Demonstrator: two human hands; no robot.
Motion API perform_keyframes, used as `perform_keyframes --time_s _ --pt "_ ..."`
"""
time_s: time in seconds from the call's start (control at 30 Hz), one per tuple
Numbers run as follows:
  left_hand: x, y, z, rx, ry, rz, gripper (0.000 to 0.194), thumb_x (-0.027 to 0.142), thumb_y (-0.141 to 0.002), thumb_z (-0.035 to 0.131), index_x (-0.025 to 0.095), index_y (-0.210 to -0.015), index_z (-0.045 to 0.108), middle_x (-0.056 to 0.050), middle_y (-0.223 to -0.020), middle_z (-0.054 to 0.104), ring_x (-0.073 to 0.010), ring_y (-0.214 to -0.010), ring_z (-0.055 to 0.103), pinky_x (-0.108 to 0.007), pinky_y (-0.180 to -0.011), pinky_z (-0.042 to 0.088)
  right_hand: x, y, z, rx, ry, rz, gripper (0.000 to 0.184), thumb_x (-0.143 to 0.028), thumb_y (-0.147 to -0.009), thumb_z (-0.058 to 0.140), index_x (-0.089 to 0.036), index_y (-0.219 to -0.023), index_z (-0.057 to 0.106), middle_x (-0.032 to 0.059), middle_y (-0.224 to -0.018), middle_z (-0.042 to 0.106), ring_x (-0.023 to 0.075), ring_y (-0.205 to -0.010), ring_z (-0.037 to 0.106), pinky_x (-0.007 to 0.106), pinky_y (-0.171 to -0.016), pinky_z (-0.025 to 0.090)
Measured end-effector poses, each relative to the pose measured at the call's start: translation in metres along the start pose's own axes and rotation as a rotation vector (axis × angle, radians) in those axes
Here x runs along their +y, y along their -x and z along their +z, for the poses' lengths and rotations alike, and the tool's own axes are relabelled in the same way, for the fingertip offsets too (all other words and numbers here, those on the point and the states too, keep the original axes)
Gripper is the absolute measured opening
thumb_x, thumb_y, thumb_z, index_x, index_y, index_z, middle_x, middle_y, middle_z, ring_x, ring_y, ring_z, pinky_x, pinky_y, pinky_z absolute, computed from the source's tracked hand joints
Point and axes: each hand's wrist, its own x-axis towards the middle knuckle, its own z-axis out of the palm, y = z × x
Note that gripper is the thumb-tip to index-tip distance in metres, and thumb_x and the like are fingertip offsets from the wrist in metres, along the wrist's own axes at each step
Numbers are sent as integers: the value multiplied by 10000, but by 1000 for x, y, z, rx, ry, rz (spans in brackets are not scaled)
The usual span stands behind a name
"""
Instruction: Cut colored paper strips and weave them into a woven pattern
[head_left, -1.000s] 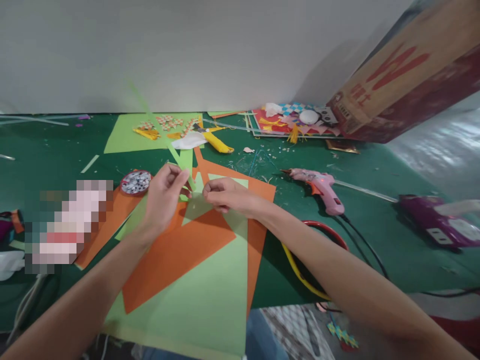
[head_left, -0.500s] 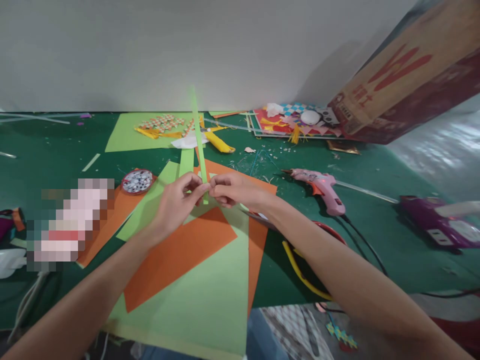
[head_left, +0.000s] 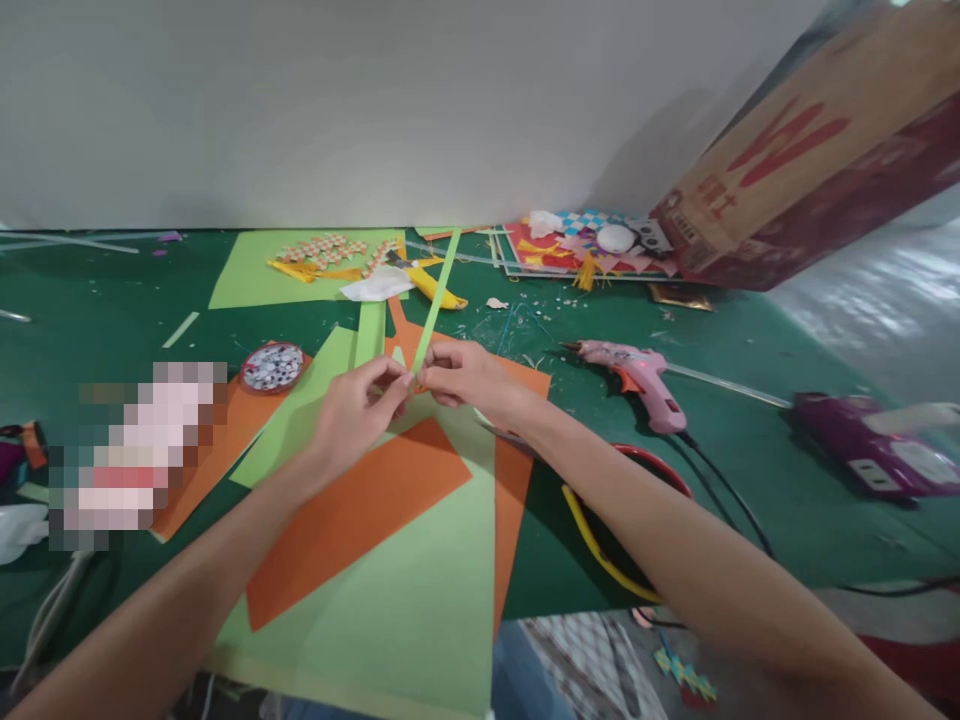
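Observation:
A narrow light-green paper strip [head_left: 439,290] rises from between my fingertips and leans to the right. My left hand [head_left: 360,405] pinches its lower end between thumb and fingers. Close against it, my right hand [head_left: 463,375] also pinches the strip's base with curled fingers. Just how the strip is bent between the fingertips is hidden. Below both hands lie an orange paper piece [head_left: 352,520] and a large light-green sheet [head_left: 405,620].
A pink hot glue gun [head_left: 637,378] lies to the right, its cord trailing. A purple power strip [head_left: 862,440] is beyond it. Left of my hands sits a round container of googly eyes [head_left: 272,367]. A paper bag [head_left: 795,170] stands at the back right.
The green strip has swung from nearly upright, leaning left, to leaning right, and its top is lower. My hands stay close together in about the same place.

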Motion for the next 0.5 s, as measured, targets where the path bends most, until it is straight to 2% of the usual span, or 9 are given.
perform_keyframes --time_s 0.23,0.5 --pt "4 1 -3 -59 -46 50 153 309 -800 469 212 -683 478 30 -573 554 -129 -554 535 -247 -571 431 5 -3 -3 -20 -27 -46 94 -153 -631 537 -185 -581 465 -91 -461 387 38 -414 327 213 -433 232" --pt "11 4 -8 -109 0 4 137 279 -738 479 207 -622 471 24 -549 558 -128 -547 549 -245 -571 463 2 -2 -7 -88 -4 -68 65 -158 -631 521 -184 -582 485 -84 -431 373 54 -428 320 229 -451 235"
